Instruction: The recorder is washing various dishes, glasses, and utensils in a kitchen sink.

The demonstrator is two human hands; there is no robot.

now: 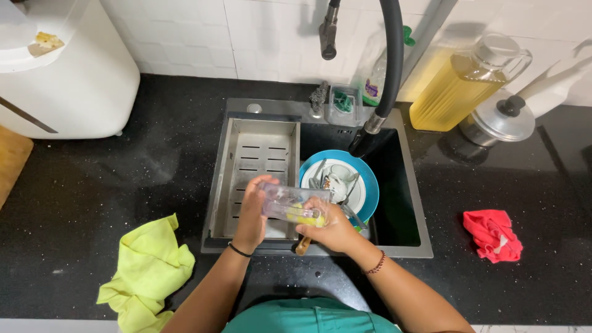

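Fingers [256,194] gripping clear glass [290,202], yellow sponge [302,214] inside

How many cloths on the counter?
2. A yellow cloth lies left of the sink, near the counter's front edge; a red cloth lies crumpled to the sink's right. None seen elsewhere.
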